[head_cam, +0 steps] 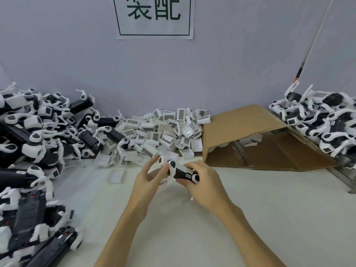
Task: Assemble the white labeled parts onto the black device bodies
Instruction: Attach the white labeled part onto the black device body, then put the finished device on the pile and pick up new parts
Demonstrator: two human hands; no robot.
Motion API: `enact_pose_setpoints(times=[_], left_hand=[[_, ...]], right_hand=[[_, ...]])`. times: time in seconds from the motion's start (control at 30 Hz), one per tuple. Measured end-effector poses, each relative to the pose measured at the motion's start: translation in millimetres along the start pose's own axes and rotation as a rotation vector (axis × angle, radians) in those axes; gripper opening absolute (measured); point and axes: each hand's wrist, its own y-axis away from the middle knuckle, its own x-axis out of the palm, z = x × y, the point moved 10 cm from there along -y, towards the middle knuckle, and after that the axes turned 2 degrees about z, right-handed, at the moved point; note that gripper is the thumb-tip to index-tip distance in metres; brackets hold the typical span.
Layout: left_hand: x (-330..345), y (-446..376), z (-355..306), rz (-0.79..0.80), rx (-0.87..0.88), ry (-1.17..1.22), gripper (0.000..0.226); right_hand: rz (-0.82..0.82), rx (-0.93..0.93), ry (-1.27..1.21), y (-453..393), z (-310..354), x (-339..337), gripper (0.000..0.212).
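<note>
Both hands are meeting above the pale tabletop point(192, 228) at the middle of the scene. The right hand point(204, 186) is curling its fingers round a black elongated plastic device body with white end fittings point(180, 173), holding it slightly tilted just above the surface. The left hand point(148, 177) is pinching a small white labeled plastic part point(163, 160) at the body's far end, fingers bent around it; whether the part is fully seated cannot be told. Behind the hands, a loose heap of white barcode-labeled parts point(165, 128) is lying against the grey wall point(77, 54). A pile of black-and-white device bodies point(38, 135) is spreading down the left side, and another pile of them point(323, 120) is sitting far right. A brown cardboard box on its side point(250, 135) is resting between heap and right pile. A white paper sign with green characters point(154, 16) is hanging on the wall.
</note>
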Motion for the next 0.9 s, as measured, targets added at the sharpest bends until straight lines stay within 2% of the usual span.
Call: enact_pose_setpoints(times=[0.07,0.13,0.2,0.23,0.27,0.3,0.37,0.47,0.6,0.7,0.83,0.9], left_hand=[[-11.1,-3.3,1.9,-0.078,-0.018,0.164,0.072],[-24.1,-6.0,3.2,-0.147,-0.014,0.284,0.075],[-29.2,-6.1,2.2,-0.165,-0.003,0.256,0.075],[-28.6,-5.6,3.4,-0.160,-0.008,0.220,0.075],[-26.8,-5.6,5.1,-0.154,-0.020,0.189,0.074],[-25.0,-5.7,6.3,-0.153,-0.030,0.164,0.072],[-24.1,-7.7,7.9,-0.164,-0.043,0.109,0.070],[-27.4,-7.5,7.5,-0.191,-0.022,0.046,0.069],[-38.0,-2.9,4.2,-0.297,-0.002,0.030,0.061],[-46.3,5.1,2.7,-0.430,0.029,-0.012,0.046],[-65.4,-0.4,-10.1,-0.636,0.100,-0.211,0.010],[-76.4,-23.6,-29.9,-0.703,0.117,-0.461,0.025]], right_hand=[[-0.003,0.167,-0.226,-17.8,-12.8,-21.6,0.023],[-0.139,0.303,-0.702,-44.7,-27.8,-71.2,0.026],[-0.346,0.272,-1.399,-68.4,-32.0,-130.4,0.038],[-0.447,0.196,-1.669,-75.2,-33.4,-158.7,0.048],[-0.526,0.127,-1.807,-78.2,-35.0,-180.2,0.053],[-0.559,0.080,-1.840,-78.8,-33.9,-189.7,0.051],[-0.501,0.122,-1.764,-71.9,-30.3,-166.5,0.041],[-0.295,0.283,-1.541,-45.8,-28.4,-79.7,0.028],[-0.098,0.474,-1.326,-8.3,-33.7,16.8,0.029],[-0.034,0.533,-1.299,0.4,-35.4,43.3,0.027],[0.021,0.584,-1.339,0.9,-36.6,53.3,0.028],[0.024,0.615,-1.346,1.7,-39.1,56.7,0.027]])
